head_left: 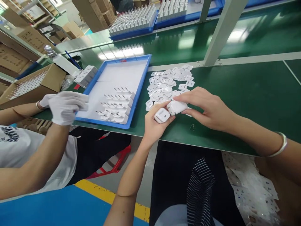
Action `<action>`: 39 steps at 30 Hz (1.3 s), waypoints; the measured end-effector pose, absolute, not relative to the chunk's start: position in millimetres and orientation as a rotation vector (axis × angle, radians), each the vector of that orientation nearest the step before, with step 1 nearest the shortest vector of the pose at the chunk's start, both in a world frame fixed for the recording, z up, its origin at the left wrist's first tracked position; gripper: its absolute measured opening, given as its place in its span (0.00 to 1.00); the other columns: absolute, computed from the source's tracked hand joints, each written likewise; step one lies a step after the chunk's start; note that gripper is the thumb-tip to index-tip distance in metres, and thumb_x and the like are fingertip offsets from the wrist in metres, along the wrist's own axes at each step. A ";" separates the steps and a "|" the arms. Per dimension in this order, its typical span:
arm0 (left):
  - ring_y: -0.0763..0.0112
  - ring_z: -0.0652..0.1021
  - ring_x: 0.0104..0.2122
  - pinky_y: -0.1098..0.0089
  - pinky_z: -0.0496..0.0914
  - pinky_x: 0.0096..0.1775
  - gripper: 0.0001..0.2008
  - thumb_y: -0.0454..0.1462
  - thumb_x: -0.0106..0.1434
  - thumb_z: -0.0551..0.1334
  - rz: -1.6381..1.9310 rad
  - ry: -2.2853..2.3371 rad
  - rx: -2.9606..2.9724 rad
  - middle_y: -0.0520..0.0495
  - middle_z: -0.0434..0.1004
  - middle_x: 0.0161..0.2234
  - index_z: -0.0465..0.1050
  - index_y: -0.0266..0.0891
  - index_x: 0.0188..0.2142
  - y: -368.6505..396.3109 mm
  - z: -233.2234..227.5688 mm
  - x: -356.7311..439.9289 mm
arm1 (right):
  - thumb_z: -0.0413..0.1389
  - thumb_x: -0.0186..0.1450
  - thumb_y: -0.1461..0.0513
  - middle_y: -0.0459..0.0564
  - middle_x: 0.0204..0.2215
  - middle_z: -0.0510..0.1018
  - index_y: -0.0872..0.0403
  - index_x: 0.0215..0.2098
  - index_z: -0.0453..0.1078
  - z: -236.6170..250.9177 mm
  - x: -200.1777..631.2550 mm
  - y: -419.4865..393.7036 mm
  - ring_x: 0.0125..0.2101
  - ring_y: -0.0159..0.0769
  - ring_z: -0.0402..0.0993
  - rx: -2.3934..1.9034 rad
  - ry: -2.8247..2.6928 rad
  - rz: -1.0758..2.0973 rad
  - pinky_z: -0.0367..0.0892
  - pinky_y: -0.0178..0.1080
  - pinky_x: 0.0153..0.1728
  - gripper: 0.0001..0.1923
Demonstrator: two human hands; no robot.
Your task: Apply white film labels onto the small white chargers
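Note:
My left hand (pixel 154 124) grips a small white charger block (pixel 162 115) at the front edge of the green table (pixel 246 94). Beside it, my right hand (pixel 207 108) holds a second white charger block (pixel 176 107), fingers over its top. The two blocks sit close together, nearly touching. Just behind my hands lies a heap of small white film stickers (pixel 168 84). To the left stands a blue tray (pixel 141 82) with rows of white chargers (pixel 116 105) laid prongs up.
A co-worker's white-gloved hands (pixel 63 106) hover at the tray's left edge. An open cardboard box (pixel 33 83) of chargers is at far left. Blue trays of chargers (pixel 134 20) line the back. A metal post (pixel 223 31) rises behind the stickers. Discarded films (pixel 254 188) fill a box below right.

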State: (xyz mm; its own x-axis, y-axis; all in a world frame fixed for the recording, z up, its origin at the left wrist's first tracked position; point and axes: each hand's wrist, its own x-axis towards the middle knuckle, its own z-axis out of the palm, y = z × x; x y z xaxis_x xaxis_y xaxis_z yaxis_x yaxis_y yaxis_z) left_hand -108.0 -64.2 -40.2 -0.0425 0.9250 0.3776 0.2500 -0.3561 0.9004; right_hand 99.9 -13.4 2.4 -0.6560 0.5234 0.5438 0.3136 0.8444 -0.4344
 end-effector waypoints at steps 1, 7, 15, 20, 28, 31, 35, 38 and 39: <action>0.63 0.80 0.43 0.63 0.74 0.47 0.19 0.40 0.56 0.72 1.438 1.262 1.625 0.45 0.81 0.43 0.77 0.41 0.48 -64.4 -40.1 -107.3 | 0.52 0.70 0.65 0.55 0.50 0.79 0.50 0.58 0.69 2.8 100.0 -13.5 0.47 0.47 0.74 -0.589 -2.334 0.398 0.68 0.52 0.50 0.19; 0.70 0.76 0.31 0.69 0.71 0.35 0.10 0.33 0.53 0.70 1.401 1.333 1.603 0.51 0.78 0.32 0.76 0.39 0.36 -66.2 -37.6 -104.6 | 0.51 0.70 0.64 0.51 0.51 0.78 0.45 0.60 0.67 3.7 101.2 -14.3 0.47 0.46 0.74 -0.611 -2.348 0.438 0.68 0.51 0.50 0.20; 0.75 0.68 0.25 0.73 0.63 0.28 0.05 0.29 0.51 0.64 1.220 1.385 1.653 0.55 0.69 0.24 0.71 0.38 0.28 -65.5 -35.0 -102.7 | 0.49 0.71 0.65 0.55 0.51 0.78 0.49 0.60 0.67 4.0 102.6 -14.3 0.48 0.47 0.73 -0.556 -2.429 0.407 0.69 0.51 0.49 0.20; 0.73 0.71 0.27 0.72 0.65 0.28 0.10 0.29 0.51 0.63 1.175 1.388 1.666 0.53 0.74 0.27 0.74 0.38 0.34 -65.0 -37.6 -103.7 | 0.48 0.72 0.65 0.56 0.49 0.78 0.50 0.60 0.68 5.5 102.4 -15.7 0.46 0.48 0.73 -0.505 -2.429 0.324 0.68 0.53 0.49 0.20; 0.71 0.74 0.30 0.71 0.66 0.31 0.08 0.27 0.53 0.60 1.119 1.419 1.767 0.52 0.76 0.30 0.73 0.38 0.32 -64.3 -35.3 -101.1 | 0.47 0.71 0.68 0.61 0.50 0.76 0.53 0.61 0.66 5.4 102.4 -21.4 0.48 0.51 0.70 -0.539 -2.527 0.109 0.68 0.55 0.48 0.22; 0.70 0.73 0.30 0.70 0.65 0.31 0.07 0.27 0.53 0.60 1.100 1.479 1.809 0.51 0.76 0.30 0.71 0.39 0.31 -64.2 -32.8 -98.1 | 0.47 0.71 0.68 0.62 0.50 0.76 0.54 0.61 0.67 1.8 101.3 -25.4 0.47 0.51 0.70 -0.548 -2.518 0.000 0.68 0.55 0.48 0.22; 0.71 0.70 0.27 0.71 0.62 0.28 0.05 0.28 0.54 0.60 1.084 1.537 1.855 0.52 0.72 0.26 0.67 0.39 0.26 -64.6 -31.1 -95.0 | 0.45 0.71 0.69 0.64 0.49 0.76 0.58 0.57 0.70 -0.6 98.0 -30.9 0.45 0.51 0.70 -0.543 -2.518 -0.109 0.68 0.52 0.43 0.20; 0.73 0.67 0.25 0.71 0.59 0.27 0.08 0.30 0.55 0.61 1.078 1.562 1.869 0.53 0.68 0.24 0.63 0.39 0.25 -64.9 -30.9 -93.3 | 0.43 0.72 0.69 0.65 0.47 0.77 0.60 0.54 0.72 1.0 93.0 -35.4 0.41 0.49 0.70 -0.551 -2.519 -0.273 0.66 0.48 0.36 0.19; 0.73 0.67 0.25 0.71 0.58 0.26 0.08 0.30 0.55 0.61 1.083 1.574 1.873 0.53 0.67 0.23 0.62 0.39 0.24 -64.7 -31.0 -92.7 | 0.43 0.72 0.70 0.65 0.46 0.78 0.61 0.53 0.72 1.7 91.2 -36.8 0.39 0.48 0.69 -0.554 -2.518 -0.347 0.66 0.47 0.34 0.19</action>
